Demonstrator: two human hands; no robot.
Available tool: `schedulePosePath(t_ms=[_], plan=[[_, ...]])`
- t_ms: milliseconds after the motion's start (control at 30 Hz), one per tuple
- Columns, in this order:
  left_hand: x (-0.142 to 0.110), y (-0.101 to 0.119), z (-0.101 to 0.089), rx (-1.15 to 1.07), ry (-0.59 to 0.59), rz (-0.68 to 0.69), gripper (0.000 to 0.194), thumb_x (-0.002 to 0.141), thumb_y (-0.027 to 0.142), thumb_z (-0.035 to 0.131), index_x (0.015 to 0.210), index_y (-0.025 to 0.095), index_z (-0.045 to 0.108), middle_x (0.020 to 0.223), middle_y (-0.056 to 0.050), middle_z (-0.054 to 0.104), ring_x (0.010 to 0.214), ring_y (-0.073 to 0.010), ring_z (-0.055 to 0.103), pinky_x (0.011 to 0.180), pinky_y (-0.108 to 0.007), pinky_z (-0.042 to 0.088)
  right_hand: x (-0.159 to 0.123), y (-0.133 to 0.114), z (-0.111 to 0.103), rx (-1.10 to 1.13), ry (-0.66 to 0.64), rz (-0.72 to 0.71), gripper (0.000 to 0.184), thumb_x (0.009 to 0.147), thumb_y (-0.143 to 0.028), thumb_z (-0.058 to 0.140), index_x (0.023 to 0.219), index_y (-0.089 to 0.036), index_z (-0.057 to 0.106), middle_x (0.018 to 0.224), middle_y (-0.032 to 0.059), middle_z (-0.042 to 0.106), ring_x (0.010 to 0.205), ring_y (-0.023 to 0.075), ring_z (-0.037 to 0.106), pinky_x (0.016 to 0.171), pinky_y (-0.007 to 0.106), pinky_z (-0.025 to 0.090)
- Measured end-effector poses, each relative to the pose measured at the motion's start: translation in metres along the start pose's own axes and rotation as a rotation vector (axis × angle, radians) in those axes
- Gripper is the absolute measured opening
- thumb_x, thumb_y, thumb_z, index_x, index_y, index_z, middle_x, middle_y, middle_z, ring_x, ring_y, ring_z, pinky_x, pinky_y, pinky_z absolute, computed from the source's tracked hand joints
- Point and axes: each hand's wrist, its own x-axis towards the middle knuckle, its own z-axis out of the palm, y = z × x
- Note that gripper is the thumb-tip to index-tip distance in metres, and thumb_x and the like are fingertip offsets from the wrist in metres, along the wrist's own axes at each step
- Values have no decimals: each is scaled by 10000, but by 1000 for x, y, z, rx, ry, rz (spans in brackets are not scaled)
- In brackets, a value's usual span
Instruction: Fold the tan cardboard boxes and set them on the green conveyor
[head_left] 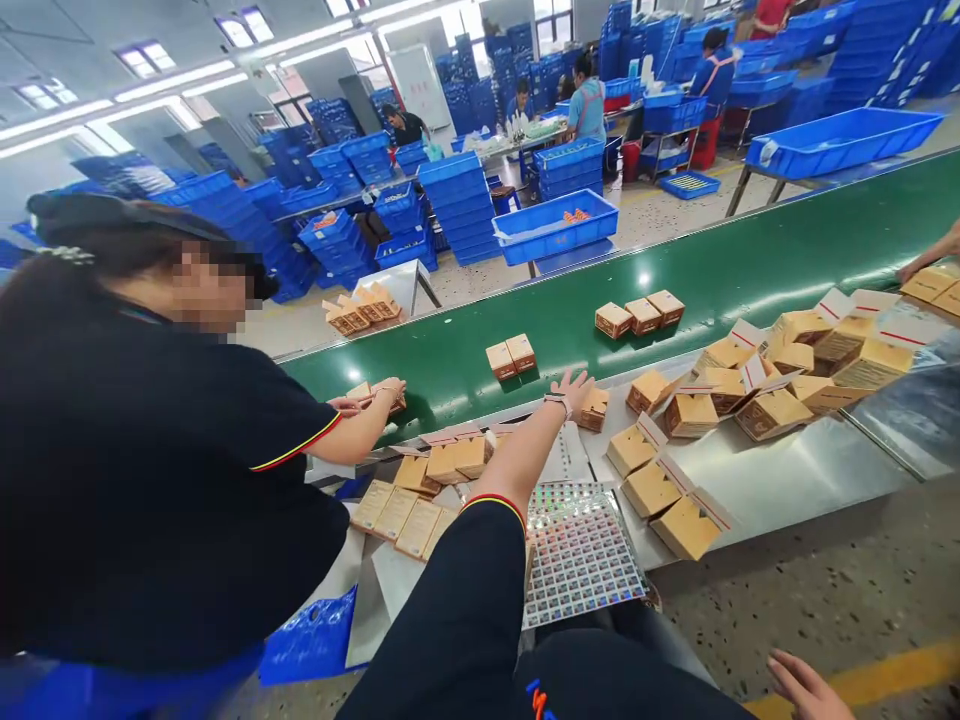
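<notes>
In my head view, I am reaching out over the tabletop [795, 490] with my left grip [571, 392]. My left grip is open, with its fingers spreading wide, and it is not holding anything. It is hanging just beside a small brown box [594, 410], which is sitting at the edge of the green conveyor belt [675, 240]. Under my arm, a shiny sticker sheet [581, 555] is lying on the tabletop. My right grip [806, 685] is hanging low over the floor [885, 600], a little open and holding nothing. Next to me, a co-worker's hand [367, 403] is touching another box [391, 402]. More brown boxes [637, 313] are sitting on the belt in small groups. Open boxes with their flaps up [652, 490] are lying on the tabletop. Blue crates [457, 205] are standing in tall stacks behind the belt.
</notes>
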Motion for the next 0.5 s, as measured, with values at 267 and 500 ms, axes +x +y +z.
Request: schedulePosePath(t_ms=[267,500], plan=[[10,22,37,-242,-51,-40,702,568,442,823,1140,125,568,1221,-195,583,1116,-349,582,965,-412,451,13,-25,35,154,20,-120,632,484,-691,574,906,-227,652,1061,133,698,1031,353,644,812,414,572],[10,22,65,-529,-94,-6,445,856,589,460,815,175,619,859,-50,690,859,-203,628,817,-284,474,12,-81,92,405,142,-463,1032,553,-709,681,1376,-176,358,1367,183,492,1232,339,513,968,423,495]])
